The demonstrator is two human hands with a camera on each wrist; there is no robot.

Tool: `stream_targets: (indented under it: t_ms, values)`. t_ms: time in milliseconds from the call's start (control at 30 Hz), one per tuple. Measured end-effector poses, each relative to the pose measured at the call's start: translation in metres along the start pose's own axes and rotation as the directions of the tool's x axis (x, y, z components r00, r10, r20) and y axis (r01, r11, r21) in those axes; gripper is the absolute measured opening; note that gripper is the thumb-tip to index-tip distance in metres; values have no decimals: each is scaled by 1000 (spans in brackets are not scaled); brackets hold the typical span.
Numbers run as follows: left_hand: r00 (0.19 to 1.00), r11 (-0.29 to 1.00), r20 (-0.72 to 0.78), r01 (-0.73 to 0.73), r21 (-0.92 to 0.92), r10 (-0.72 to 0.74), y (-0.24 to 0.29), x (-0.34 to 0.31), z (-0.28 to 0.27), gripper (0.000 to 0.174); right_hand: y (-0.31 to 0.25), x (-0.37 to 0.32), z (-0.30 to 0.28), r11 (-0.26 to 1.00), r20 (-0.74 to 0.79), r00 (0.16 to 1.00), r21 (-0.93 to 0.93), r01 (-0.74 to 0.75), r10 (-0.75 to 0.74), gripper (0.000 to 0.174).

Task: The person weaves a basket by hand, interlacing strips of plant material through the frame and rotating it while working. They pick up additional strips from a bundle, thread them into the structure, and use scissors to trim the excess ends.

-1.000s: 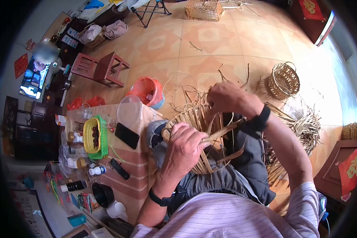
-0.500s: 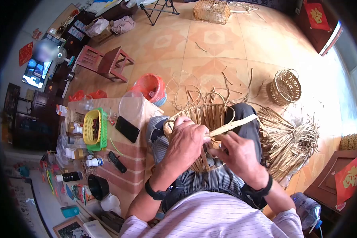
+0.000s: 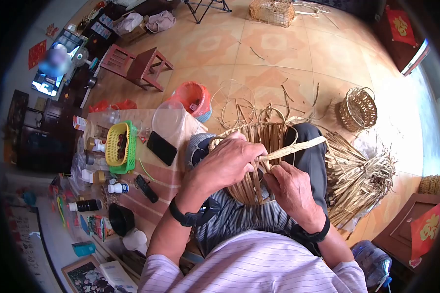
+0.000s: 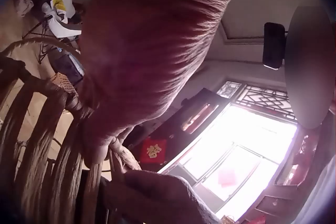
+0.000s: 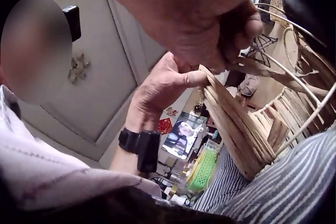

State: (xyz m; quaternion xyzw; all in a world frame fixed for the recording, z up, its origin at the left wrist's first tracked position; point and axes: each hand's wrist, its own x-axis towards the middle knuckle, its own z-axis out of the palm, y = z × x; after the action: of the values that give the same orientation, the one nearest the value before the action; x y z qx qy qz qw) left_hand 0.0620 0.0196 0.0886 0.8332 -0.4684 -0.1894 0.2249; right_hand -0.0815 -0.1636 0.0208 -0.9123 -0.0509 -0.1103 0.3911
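And here the L hand (image 3: 232, 161) has its grip curled tight on the rim of the part-woven bskt (image 3: 249, 189), which sits in the person's lap, w/ a flat pale strip (image 3: 300, 146) sticking out to the R. R hand (image 3: 296, 193), grip narrow, pinches strip material just beside it; dry-strip bundle (image 3: 362, 178) lies on the floor, R of the knee.

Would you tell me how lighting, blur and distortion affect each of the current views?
Head view: fisheye curvature with black corners; glare washes out the floor beyond the round basket; the television is partly blurred over. Left wrist view: the doorway is blown out white, the near hand dim. Right wrist view: dark edges, the nearest hand shadowed, a blurred oval at left.
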Motion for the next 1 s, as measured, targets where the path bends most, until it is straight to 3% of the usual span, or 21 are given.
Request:
stream_targets:
  t_ms: [133,267,367,433,467,633,667,700,767,833,867,1000]
  values:
    - [999,999,14,50,4,-50,2,1,2,40,-1,-2,5,999,-23,999,-33,30,-31,14]
    - [995,989,-98,-39,-141,25,8,5,-1,33,-1,-1,7,993,-26,997,-90,76,-78,13]
    - [988,999,-153,14,-52,-21,27,16,11,30,2,-3,14,991,-71,991,-82,109,-115,15]
    - [954,999,-298,28,27,-18,27,24,35,25,6,-2,18,988,-141,978,-34,153,-157,16]
    - [944,996,-326,75,56,-52,29,27,44,24,2,-3,11,991,-52,993,-84,105,-109,19]
    - [847,971,-496,237,31,-191,42,19,42,20,4,-6,10,993,-18,998,-97,61,-63,14]
    - [807,981,-564,189,-35,-175,37,15,41,17,2,-6,8,993,-2,999,-103,53,-54,13]
    - [790,985,-600,171,23,-123,36,13,42,22,1,-5,8,993,-14,998,-104,55,-56,13]
    - [797,976,-582,217,30,-160,40,13,41,21,-1,-4,8,993,-35,997,-107,59,-63,14]
    - [793,972,-602,205,115,-96,30,13,36,17,0,-5,6,997,-60,997,-62,36,-40,16]
    - [800,968,-573,247,43,-178,30,9,35,17,0,-6,5,999,-72,997,-42,22,-25,18]
    - [823,963,-516,271,-8,-236,24,6,32,18,3,-8,4,998,-79,996,-49,31,-35,23]
